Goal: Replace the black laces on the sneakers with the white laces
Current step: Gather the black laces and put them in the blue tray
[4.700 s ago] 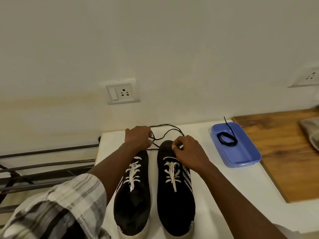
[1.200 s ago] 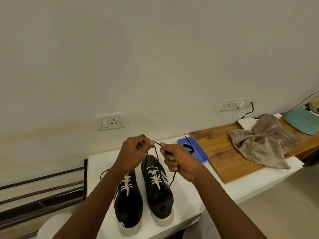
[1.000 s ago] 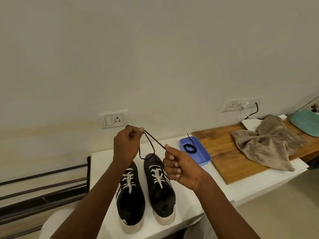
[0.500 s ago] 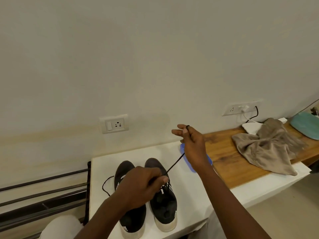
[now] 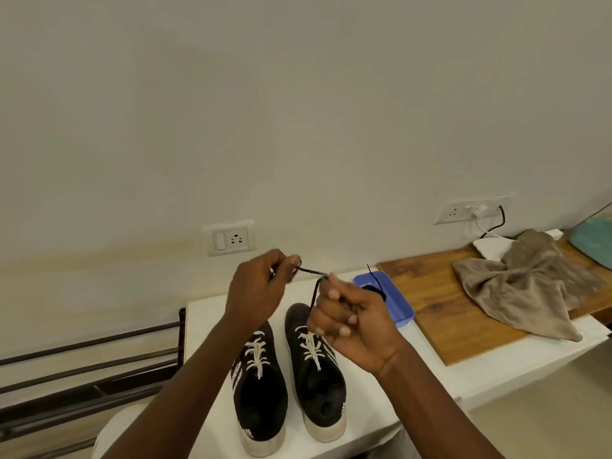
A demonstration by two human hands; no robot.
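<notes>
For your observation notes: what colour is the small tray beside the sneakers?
Blue; the tray shows best in the head view, with a coiled black lace inside.

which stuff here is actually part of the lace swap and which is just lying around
Part of the job:
- left hand and right hand, both gripping the black lace
- two sneakers, laced white
- blue tray with a coiled black lace in it

Just lying about:
- brown cloth
- wooden board
- wall socket
- metal rack

Home room, wall socket [image 5: 230, 239], white shelf [image 5: 205, 329], crumpled cloth [image 5: 520, 283] on wooden board [image 5: 433, 303]
</notes>
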